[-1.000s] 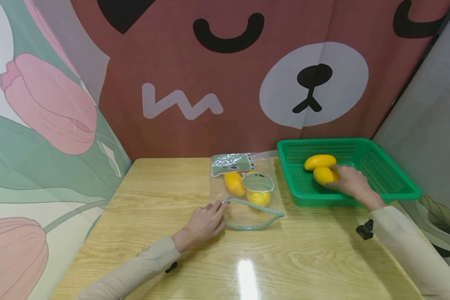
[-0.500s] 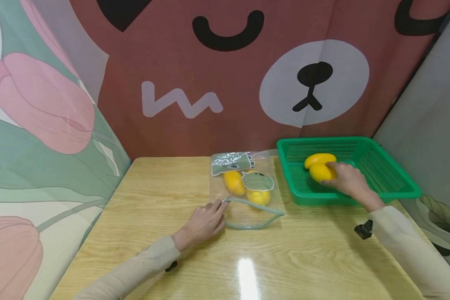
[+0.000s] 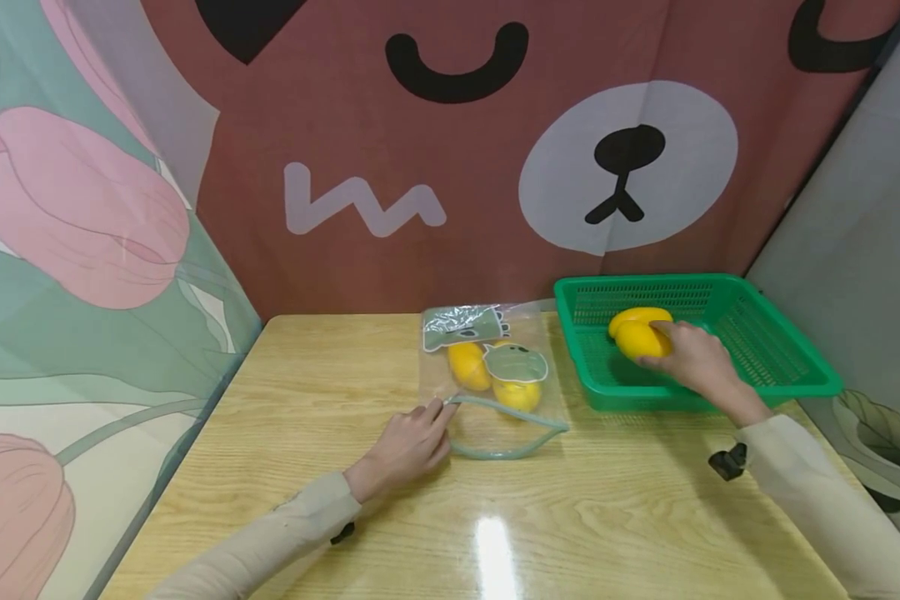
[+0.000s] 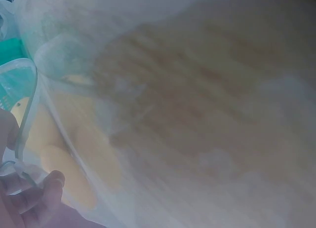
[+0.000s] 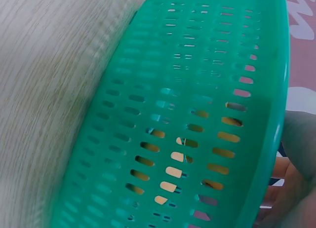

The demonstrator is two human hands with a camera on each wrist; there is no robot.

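Observation:
In the head view my left hand (image 3: 405,446) pinches the left end of the green-edged mouth of a clear zip bag (image 3: 498,457). The bag lies on the table with its mouth parted and several yellow mangoes (image 3: 468,367) inside, partly covered by printed cartoon patches. Over in the green basket (image 3: 607,390), my right hand (image 3: 697,362) grips a mango (image 3: 640,342). Behind that one lies another mango (image 3: 630,317), partly hidden. The right wrist view is mostly basket wall, with yellow showing through its slots.
Both hands work over a wooden table (image 3: 307,375). The basket stands at its back right, close beside the bag. A patterned cloth (image 3: 345,275) with a bear face hangs right behind the table, and flowered cloth (image 3: 120,350) borders the left side.
My right hand has shifted slightly left and back with the gripped mango, which now covers more of the mango behind it. The left hand and the bag stay put.

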